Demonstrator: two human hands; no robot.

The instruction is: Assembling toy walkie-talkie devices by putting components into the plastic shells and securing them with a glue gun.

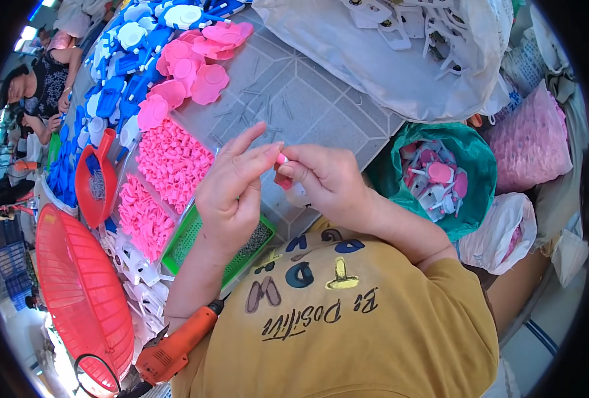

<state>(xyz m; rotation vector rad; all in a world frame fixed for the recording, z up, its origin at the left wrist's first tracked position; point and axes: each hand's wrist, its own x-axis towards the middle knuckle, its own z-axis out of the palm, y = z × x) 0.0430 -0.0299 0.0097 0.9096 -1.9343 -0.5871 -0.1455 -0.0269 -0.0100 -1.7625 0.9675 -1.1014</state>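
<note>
Above the grey tiled tabletop (327, 99), my two hands meet close in front of my chest. Between the fingertips sits a small pink and white plastic part (282, 158). My right hand (331, 179) pinches it with thumb and forefinger; a reddish piece and a whitish piece show below those fingers, partly hidden. From the other side, my left hand (235, 189) presses its fingertips against the same part, one finger stretched out. Thin metal pins (261, 106) lie scattered beyond my hands. Under my left forearm is a green basket (187, 233) holding small metal pieces.
Small pink parts (175, 162) fill trays at left, beside a red scoop (109, 192). Pink plates (208, 83) and blue-white pieces (132, 40) are heaped beyond. A green bag (483, 182) stands right. An orange power screwdriver (175, 351) lies by my left arm. Another person (42, 86) sits far left.
</note>
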